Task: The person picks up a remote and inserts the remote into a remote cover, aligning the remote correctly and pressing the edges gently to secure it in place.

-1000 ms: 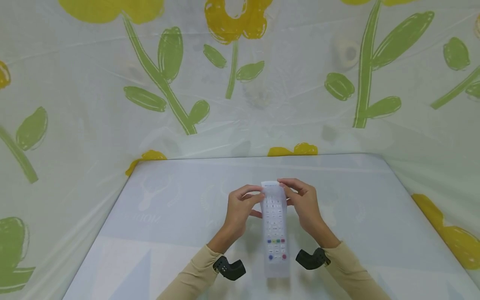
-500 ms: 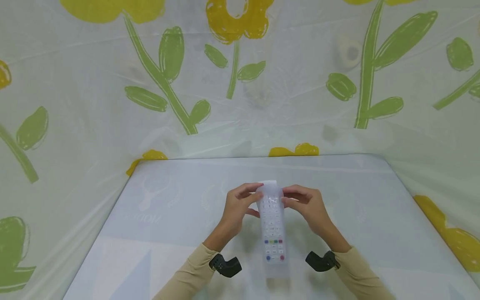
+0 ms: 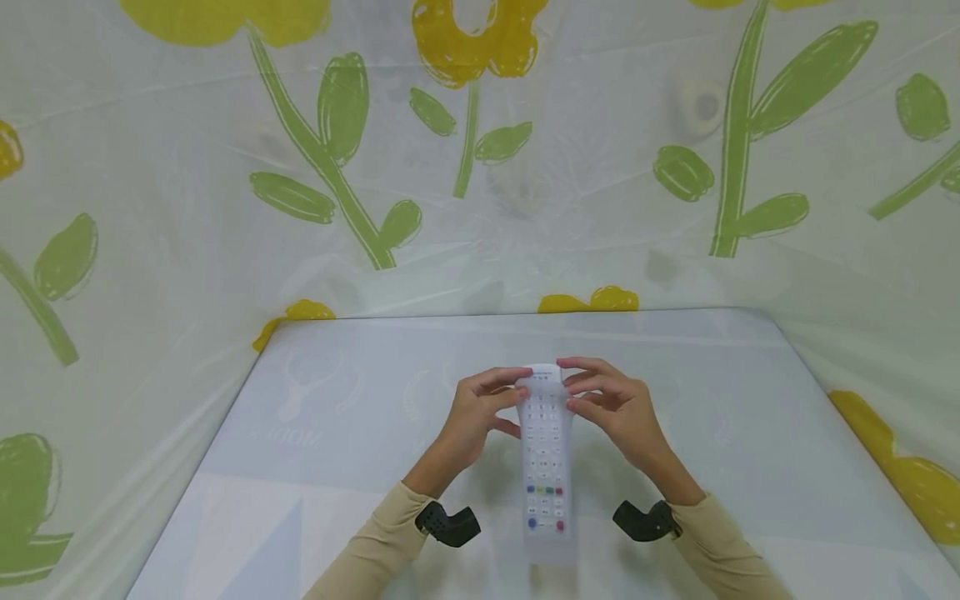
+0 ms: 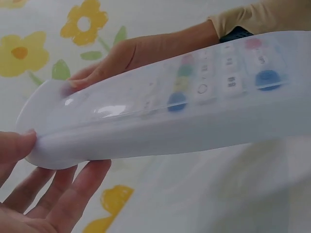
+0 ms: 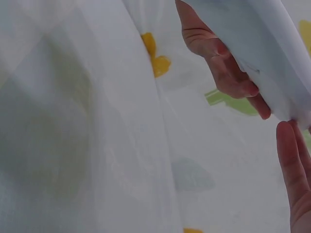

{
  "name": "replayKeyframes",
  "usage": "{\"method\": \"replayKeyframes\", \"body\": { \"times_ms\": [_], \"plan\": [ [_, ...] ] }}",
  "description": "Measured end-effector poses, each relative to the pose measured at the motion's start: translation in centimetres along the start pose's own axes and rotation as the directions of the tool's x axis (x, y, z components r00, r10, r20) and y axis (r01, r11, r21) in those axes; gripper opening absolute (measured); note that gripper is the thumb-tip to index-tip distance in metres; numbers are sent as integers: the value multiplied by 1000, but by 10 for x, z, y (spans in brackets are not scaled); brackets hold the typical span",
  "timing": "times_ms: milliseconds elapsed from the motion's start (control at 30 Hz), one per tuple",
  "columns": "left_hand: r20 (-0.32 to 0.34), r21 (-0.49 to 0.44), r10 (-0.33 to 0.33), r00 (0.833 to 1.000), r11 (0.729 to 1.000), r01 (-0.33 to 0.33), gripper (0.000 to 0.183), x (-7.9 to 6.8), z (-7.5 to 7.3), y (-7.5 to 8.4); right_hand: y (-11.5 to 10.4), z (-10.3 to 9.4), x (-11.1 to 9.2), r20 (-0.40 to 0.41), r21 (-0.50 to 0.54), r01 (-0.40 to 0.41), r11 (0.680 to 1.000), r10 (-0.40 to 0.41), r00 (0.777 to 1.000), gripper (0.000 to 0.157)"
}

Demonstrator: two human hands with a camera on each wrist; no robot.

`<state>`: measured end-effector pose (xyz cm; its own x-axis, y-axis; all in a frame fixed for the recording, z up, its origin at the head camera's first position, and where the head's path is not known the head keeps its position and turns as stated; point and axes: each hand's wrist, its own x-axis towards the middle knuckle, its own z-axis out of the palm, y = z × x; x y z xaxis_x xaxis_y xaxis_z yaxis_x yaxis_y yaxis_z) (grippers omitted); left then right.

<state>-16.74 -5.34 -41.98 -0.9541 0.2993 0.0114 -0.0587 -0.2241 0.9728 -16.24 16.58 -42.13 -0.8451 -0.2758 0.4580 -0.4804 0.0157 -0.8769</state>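
A white remote control [image 3: 543, 454] with rows of pale buttons and a few coloured ones is held raised over the table, in the head view's lower middle. A translucent sleeve cover [image 3: 551, 552] surrounds most of it and extends beyond its near end; the far end sticks out. My left hand [image 3: 469, 417] pinches the far left edge between thumb and fingers. On the opposite edge my right hand [image 3: 621, 414] pinches the cover, its forefinger reaching to the remote's far corner. The left wrist view shows the cover [image 4: 146, 138] loose around the coloured buttons.
A pale printed cloth covers the table [image 3: 360, 467]. Behind and beside it hangs a white curtain [image 3: 570, 183] with yellow flowers and green leaves. Each wrist carries a black camera mount [image 3: 448, 525].
My right hand has shifted right, and its forefinger has come back up to the far corner. The remote has tilted slightly and its buttons sit a little nearer. The left hand keeps its pinch.
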Motion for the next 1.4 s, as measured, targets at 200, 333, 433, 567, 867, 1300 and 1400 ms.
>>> {"method": "replayKeyframes", "body": {
  "times_ms": [200,333,433,567,867,1300,1400],
  "plan": [
    [23,-27,-14,1000,1000,14,31,0,1,-3,3,0,1,2,44,-18,999,18,1000,9],
    [18,-30,-16,1000,999,16,31,0,1,-5,3,2,3,-7,42,-26,999,26,1000,7],
    [4,-29,-16,1000,999,16,29,-1,2,-6,3,3,4,-4,71,-40,997,40,999,6],
    [-27,-6,3,1000,1000,-3,27,-1,2,-6,6,5,3,-6,109,-107,988,108,994,8],
    [-80,105,54,995,993,-46,25,-5,4,-5,10,12,6,-69,162,-338,927,352,933,32],
    [-239,228,174,955,966,-119,14,-20,20,15,14,13,8,-50,175,-345,922,358,932,28],
    [-273,256,195,942,959,-125,12,-24,23,20,14,15,9,-28,176,-337,925,347,938,27]
  ]
}}
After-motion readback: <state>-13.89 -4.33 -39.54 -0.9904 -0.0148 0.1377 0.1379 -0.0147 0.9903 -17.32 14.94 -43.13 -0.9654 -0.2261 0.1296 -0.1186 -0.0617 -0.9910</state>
